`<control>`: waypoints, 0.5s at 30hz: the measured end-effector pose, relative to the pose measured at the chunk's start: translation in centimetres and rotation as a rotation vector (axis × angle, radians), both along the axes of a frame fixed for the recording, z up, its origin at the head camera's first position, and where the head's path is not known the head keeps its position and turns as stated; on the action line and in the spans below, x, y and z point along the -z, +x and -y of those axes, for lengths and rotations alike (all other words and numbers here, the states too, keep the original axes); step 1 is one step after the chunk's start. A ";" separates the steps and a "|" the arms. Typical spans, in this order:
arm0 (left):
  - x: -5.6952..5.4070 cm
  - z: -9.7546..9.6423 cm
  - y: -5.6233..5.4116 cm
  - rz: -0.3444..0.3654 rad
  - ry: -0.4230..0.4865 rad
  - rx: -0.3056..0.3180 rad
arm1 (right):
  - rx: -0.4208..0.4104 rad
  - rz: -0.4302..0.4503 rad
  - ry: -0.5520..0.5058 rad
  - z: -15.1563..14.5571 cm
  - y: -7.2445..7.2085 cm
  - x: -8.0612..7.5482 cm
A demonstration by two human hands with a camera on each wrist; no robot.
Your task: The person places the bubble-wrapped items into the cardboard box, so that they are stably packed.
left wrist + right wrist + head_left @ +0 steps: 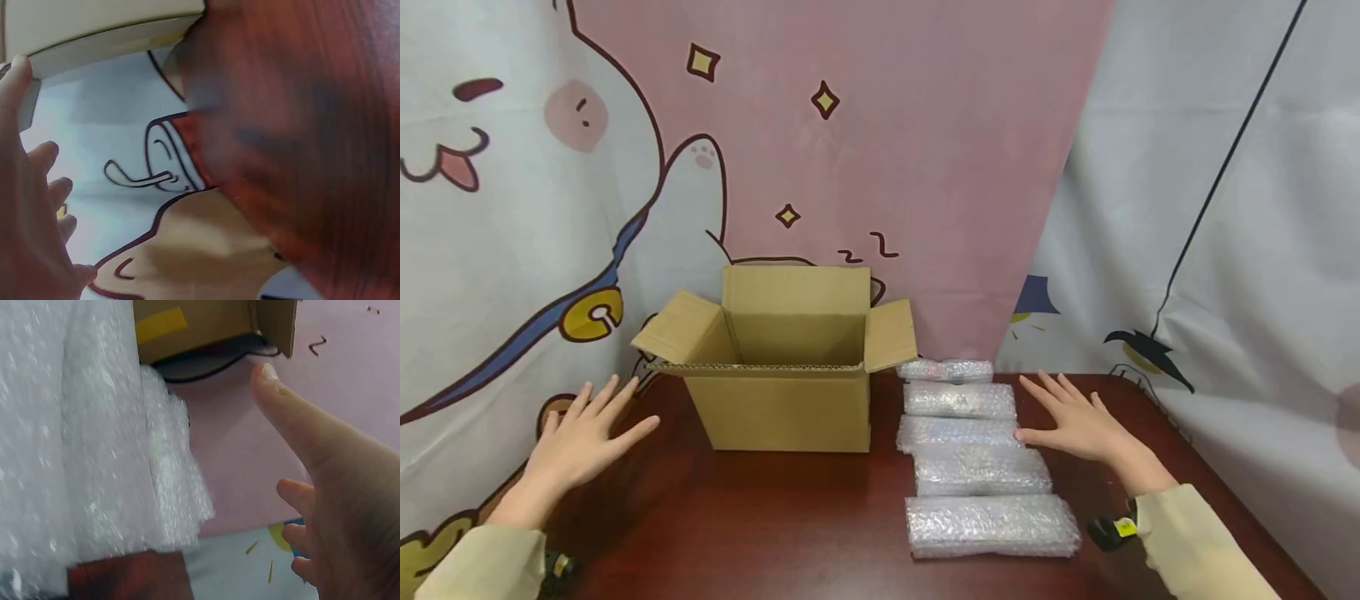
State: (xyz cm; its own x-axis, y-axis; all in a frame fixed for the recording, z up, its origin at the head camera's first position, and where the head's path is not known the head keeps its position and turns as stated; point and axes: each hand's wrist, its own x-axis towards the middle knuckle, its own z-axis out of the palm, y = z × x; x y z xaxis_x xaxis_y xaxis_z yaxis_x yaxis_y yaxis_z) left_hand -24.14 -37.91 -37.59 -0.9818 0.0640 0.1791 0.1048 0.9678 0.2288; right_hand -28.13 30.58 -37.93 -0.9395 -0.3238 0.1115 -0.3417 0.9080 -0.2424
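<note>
An open cardboard box [778,412] stands on the dark red-brown table, its flaps spread outward. To its right, several bubble-wrapped packages [992,525] lie in a column from the front toward the back wall. My left hand [580,442] is spread in the air left of the box, fingers straight and holding nothing. On the other side, my right hand [1078,421] hovers with fingers spread just right of the packages; its thumb tip overlaps one in the head view, and I cannot tell whether they touch. In the right wrist view the bubble wrap [106,437] lies beside that hand.
The table [790,525] extends in front of the box. A printed cloth [910,150] with cartoon figures hangs behind and along both sides. Dark wrist devices [1108,532] sit at the sleeves. A thin cable [1161,404] runs by the right edge.
</note>
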 end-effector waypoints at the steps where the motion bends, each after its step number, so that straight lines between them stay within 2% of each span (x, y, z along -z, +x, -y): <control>1: -0.4 0.1 0.2 -0.009 0.004 -0.002 | -0.013 -0.003 -0.003 0.2 0.3 -0.1; 7: -3.6 0.5 1.4 -0.088 0.024 0.018 | -0.115 -0.004 -0.033 1.6 2.1 -0.4; 11: -6.0 0.3 2.1 -0.167 0.040 0.045 | -0.229 -0.008 -0.073 2.6 3.5 -0.2; 15: -8.0 -0.2 1.9 -0.255 0.053 0.116 | -0.346 -0.019 -0.105 3.6 4.9 -0.1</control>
